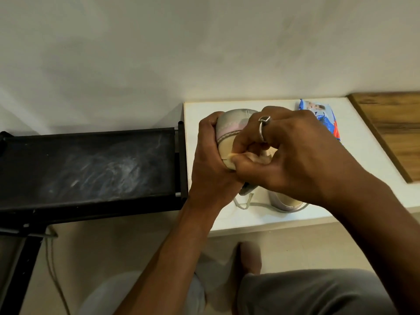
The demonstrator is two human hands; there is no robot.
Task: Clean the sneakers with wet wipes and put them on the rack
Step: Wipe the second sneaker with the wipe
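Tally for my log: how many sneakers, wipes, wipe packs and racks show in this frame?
2 sneakers: held sneaker, second sneaker
1 wipe
1 wipe pack
1 rack
Total: 5

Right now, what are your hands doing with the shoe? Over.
Left hand grips sneaker. Right hand pinches wet wipe against it. Second sneaker lies on white table. Rack to the left, way looks open.
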